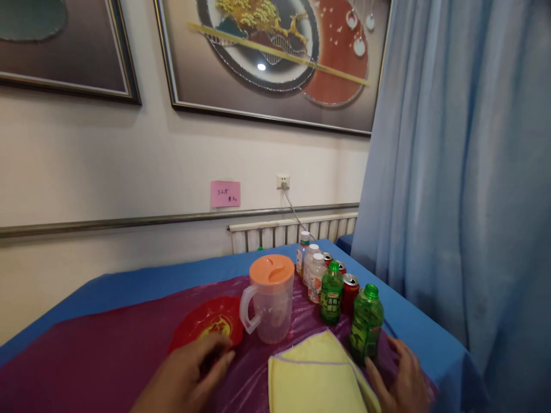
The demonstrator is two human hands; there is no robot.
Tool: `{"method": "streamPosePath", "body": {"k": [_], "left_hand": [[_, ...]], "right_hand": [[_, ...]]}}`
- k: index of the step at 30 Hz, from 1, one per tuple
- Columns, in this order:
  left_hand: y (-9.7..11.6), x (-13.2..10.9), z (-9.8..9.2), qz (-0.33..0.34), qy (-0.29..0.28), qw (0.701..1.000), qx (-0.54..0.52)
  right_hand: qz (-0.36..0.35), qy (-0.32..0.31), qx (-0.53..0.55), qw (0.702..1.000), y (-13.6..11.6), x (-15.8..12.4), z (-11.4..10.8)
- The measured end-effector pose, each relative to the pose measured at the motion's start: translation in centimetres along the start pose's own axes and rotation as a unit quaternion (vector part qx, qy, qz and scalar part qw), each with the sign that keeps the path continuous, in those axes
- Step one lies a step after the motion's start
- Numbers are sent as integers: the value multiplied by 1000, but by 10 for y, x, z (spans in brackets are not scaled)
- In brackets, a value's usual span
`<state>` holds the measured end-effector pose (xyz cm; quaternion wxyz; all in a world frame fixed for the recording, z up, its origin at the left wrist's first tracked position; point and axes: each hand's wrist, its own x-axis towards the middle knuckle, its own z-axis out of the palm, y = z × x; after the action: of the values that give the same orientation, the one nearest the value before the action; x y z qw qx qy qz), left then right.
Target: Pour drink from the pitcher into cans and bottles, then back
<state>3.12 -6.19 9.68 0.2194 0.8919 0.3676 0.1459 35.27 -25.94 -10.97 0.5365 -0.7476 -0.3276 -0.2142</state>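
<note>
My left hand (189, 370) hovers over the near edge of a red plate (185, 324) with a yellow pattern, its fingers curved apart and nothing between them. My right hand (400, 378) is at the lower right, thumb and fingers spread, just in front of a green bottle (365, 324); whether it touches the bottle is unclear. Between the hands lies a folded yellow cloth (316, 381). Behind the cloth stands a clear plastic pitcher (273, 312) with an orange lid, its handle turned left.
Right of the pitcher stand another green bottle (331, 295), a red can (350, 295), more cans and several clear bottles with white caps (316, 281). Purple plastic sheeting (107, 338) covers part of the blue tablecloth (142, 281). A blue curtain (451, 143) hangs at the right.
</note>
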Motion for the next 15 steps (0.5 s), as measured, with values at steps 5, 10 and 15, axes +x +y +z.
{"method": "streamPosePath", "body": {"k": [5, 10, 15], "left_hand": [[51, 72, -40, 62, 112, 984, 123], [92, 143, -35, 31, -2, 957, 290], [96, 169, -25, 37, -71, 935, 345]], "right_hand": [[-50, -138, 131, 980, -94, 16, 14], [16, -233, 210, 949, -175, 73, 91], [36, -237, 233, 943, -187, 71, 144]]}}
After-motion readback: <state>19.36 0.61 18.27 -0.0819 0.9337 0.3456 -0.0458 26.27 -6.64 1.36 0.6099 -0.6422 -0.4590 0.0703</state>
